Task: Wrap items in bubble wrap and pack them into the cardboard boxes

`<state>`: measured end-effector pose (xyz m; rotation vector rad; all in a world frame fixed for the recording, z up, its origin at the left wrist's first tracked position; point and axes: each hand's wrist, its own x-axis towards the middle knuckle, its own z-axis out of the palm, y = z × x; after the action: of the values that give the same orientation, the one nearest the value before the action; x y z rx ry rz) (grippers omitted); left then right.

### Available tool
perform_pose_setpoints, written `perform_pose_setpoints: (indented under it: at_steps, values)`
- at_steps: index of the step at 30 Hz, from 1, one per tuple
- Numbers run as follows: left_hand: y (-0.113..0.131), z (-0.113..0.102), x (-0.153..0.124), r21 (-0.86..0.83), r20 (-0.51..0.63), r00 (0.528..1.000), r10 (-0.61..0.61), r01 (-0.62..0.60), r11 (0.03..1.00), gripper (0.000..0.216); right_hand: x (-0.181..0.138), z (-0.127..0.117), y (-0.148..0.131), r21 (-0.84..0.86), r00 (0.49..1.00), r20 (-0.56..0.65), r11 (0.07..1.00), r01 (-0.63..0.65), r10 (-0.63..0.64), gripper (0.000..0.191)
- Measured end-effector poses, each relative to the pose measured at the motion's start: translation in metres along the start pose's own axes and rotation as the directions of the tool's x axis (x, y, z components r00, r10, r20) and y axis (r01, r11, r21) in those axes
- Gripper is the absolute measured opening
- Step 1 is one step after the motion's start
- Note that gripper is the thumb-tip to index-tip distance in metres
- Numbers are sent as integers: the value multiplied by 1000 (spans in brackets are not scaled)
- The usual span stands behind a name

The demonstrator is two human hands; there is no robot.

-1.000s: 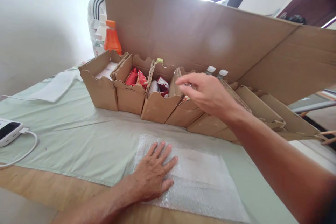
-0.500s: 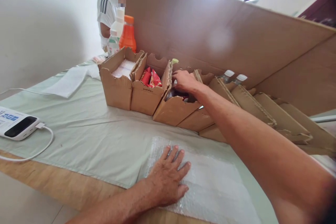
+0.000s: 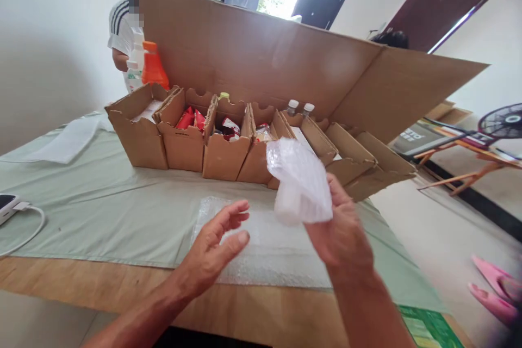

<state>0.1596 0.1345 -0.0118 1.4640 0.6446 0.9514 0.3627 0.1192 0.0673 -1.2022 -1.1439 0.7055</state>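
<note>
My right hand [image 3: 346, 223] is closed around a translucent white bundle of bubble wrap [image 3: 302, 182], held up in front of the boxes; whether anything is inside it cannot be made out. Over the left part of a flat bubble wrap sheet [image 3: 281, 261], my left hand [image 3: 218, 242] is open, thumb apart from the fingers, holding nothing. The sheet lies on the green cloth [image 3: 122, 212] near the table's front edge. Behind it stands a row of cardboard boxes [image 3: 226, 155]. Red packets [image 3: 191, 118] sit in one, and a dark red and white packet [image 3: 231, 128] in another.
A tall cardboard panel [image 3: 261, 54] rises behind the boxes. An orange bottle [image 3: 154, 68] and paler bottles stand back left, near a person in a white shirt [image 3: 120, 27]. A power bank [image 3: 7, 206] with a white cable lies at left. Pink slippers [image 3: 495, 288] are on the floor at right.
My right hand has come out of a box and now holds the bubble wrap bundle. My left hand has lifted off the sheet. The view has swung right.
</note>
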Motion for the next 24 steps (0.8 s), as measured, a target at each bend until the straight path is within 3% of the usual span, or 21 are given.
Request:
perform_pose_setpoints:
  at_steps: [2, 3, 5, 8, 10, 13, 14, 16, 17, 19, 22, 24]
  values:
    - [7, 10, -13, -297, 47, 984, -172, 178, 938, 70, -42, 1, 25, 43, 995, -4, 994, -100, 101, 36]
    - [5, 15, -20, -365, 68, 970, -235, 243, 899, 76, -61, 3, 36, 46, 990, 42, 989, -137, 135, 35]
    - [-8, 23, -36, -358, 34, 943, -332, 322, 877, 77, -91, 4, 55, 48, 970, 160, 980, -191, 182, 29]
    - [-30, 27, -51, -235, -131, 914, -383, 347, 908, 66, -117, -8, 67, 120, 947, 245, 963, -242, 207, 28]
    - [-37, 30, -52, -81, -292, 903, -316, 306, 949, 71, -128, -21, 67, 219, 939, 283, 941, -260, 194, 52]
    - [-33, 43, -45, 344, -518, 855, 23, 183, 921, 76, -143, -30, 59, 251, 908, 358, 914, -317, 217, 102]
    - [-30, 49, -41, 469, -524, 840, 140, 148, 871, 73, -148, -29, 57, 218, 901, 364, 918, -331, 238, 115]
    - [-26, 60, -36, 582, -488, 838, 245, 103, 807, 69, -157, -21, 54, 129, 903, 322, 932, -339, 284, 126]
    - [-24, 63, -35, 580, -480, 844, 241, 99, 808, 68, -160, -17, 54, 91, 915, 268, 938, -335, 301, 121]
    - [-20, 64, -34, 481, -497, 855, 149, 129, 867, 69, -161, -11, 56, 30, 939, 103, 943, -332, 327, 93]
    - [-13, 47, -33, 104, -477, 868, -135, 209, 972, 76, -150, -20, 61, 29, 944, -149, 956, -293, 294, 38]
    - [-10, 27, -33, -188, -388, 866, -316, 261, 947, 80, -140, -35, 59, 97, 937, -264, 973, -208, 227, 23]
